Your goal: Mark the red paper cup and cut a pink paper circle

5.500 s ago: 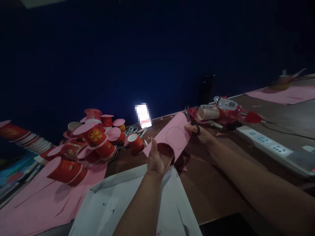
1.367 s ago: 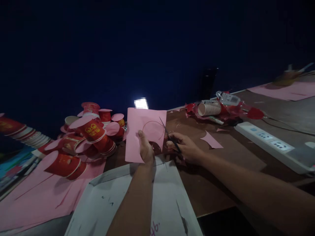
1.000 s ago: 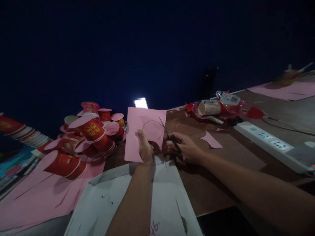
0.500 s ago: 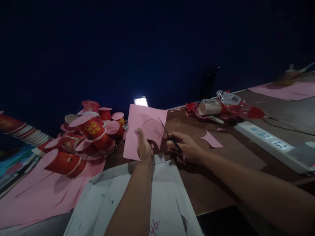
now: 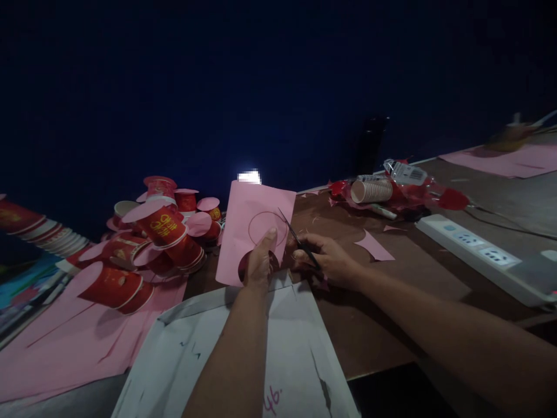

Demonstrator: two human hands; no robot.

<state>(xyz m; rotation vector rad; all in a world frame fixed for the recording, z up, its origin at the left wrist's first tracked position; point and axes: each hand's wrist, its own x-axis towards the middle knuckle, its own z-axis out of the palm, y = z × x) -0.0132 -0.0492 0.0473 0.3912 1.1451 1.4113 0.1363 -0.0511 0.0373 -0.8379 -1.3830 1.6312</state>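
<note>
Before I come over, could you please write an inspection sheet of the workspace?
Surface: brown table, pink scraps lying on it.
Things in hand: pink sheet with a drawn circle; scissors across its right side.
Clutter: red cups at left; cup stack, plastic wrap, power strip at right.
Hands: left hand holds the pink sheet, right hand the scissors.
Cables: thin cord beyond the power strip.
Surroundings: dark blue background; bright, blurred patch beyond the sheet.

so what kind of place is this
Probably a dimly lit craft worktable, home or workshop unclear: there are scissors, a pink paper sheet, and a pile of red cups.
</note>
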